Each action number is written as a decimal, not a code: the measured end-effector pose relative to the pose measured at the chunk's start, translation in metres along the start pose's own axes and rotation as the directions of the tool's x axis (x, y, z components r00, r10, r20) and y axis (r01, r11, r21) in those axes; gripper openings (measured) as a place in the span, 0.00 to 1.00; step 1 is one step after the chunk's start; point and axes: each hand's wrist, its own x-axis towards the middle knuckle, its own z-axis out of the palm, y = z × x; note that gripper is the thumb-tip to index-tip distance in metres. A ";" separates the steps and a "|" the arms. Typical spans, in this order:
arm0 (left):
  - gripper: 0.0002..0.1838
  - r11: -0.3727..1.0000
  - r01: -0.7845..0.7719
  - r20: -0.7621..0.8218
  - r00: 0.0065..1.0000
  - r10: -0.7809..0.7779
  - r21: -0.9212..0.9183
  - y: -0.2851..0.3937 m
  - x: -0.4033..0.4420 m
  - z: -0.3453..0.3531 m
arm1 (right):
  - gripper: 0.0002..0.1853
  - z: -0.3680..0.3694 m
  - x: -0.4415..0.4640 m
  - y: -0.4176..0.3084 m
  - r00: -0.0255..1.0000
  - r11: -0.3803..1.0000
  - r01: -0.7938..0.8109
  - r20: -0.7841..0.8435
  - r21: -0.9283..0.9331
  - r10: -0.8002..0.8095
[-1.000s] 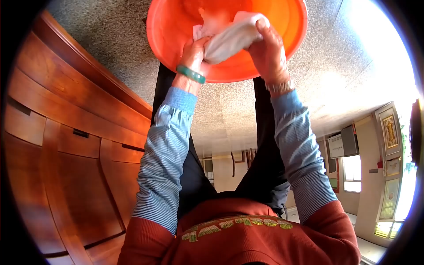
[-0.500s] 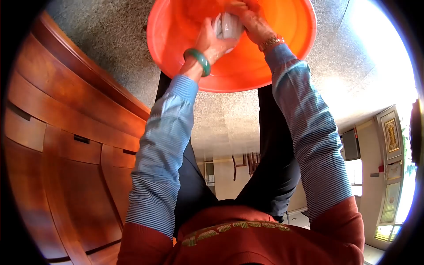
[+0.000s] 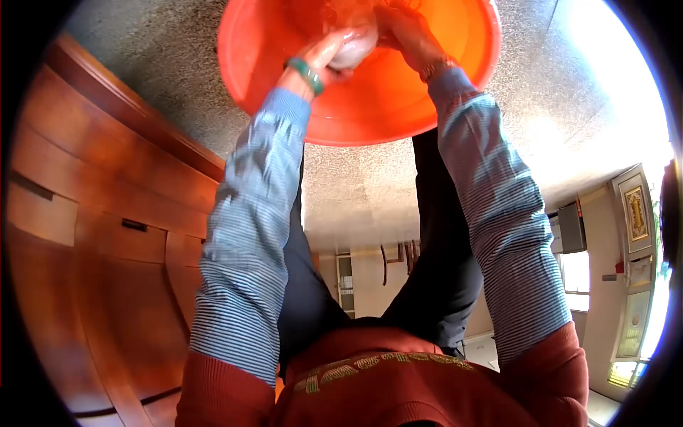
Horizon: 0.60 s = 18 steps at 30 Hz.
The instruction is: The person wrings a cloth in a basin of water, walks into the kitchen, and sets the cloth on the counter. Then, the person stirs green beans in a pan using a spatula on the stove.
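Observation:
A wet white cloth, bunched up, is in the orange plastic basin. My left hand, with a green bangle at its wrist, closes round the cloth's left side. Against its right edge is my right hand, wearing a metal band; its fingers curl in at the cloth and are partly hidden. Motion blurs the cloth and the left fingers. Shiny, rippled water shows past the hands near the top of the view.
The basin stands on a speckled grey floor beyond my legs. Along the left runs a reddish-brown wooden cabinet. At the lower right are a pale door and a window; strong sunlight falls on the floor at right.
My left hand has moved left and slightly down, and the cloth has shifted and changed shape with it. The basin sits a little further left in view. The right hand stays close by.

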 end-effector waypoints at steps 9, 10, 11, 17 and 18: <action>0.33 0.485 0.512 0.662 0.720 0.207 -0.709 -0.046 -0.138 0.033 | 0.31 -0.007 -0.088 -0.061 0.887 0.040 -0.456 0.458 0.889 -0.057; 0.33 0.487 0.511 0.662 0.721 0.204 -0.708 -0.049 -0.143 0.037 | 0.31 -0.009 -0.092 -0.072 0.888 0.037 -0.455 0.456 0.890 -0.059; 0.34 0.378 0.558 0.664 0.696 0.272 -0.739 -0.052 -0.147 0.041 | 0.28 -0.012 -0.098 -0.090 0.918 0.029 -0.390 0.391 0.920 -0.070; 0.33 0.472 0.364 0.525 0.806 0.274 -0.803 -0.044 -0.151 0.040 | 0.13 -0.017 -0.084 -0.090 0.942 0.332 -0.315 0.337 0.889 -0.008; 0.32 0.746 0.089 0.417 0.869 0.265 -0.660 -0.040 -0.148 0.041 | 0.13 -0.017 -0.080 -0.089 0.943 0.438 -0.316 0.328 0.842 0.050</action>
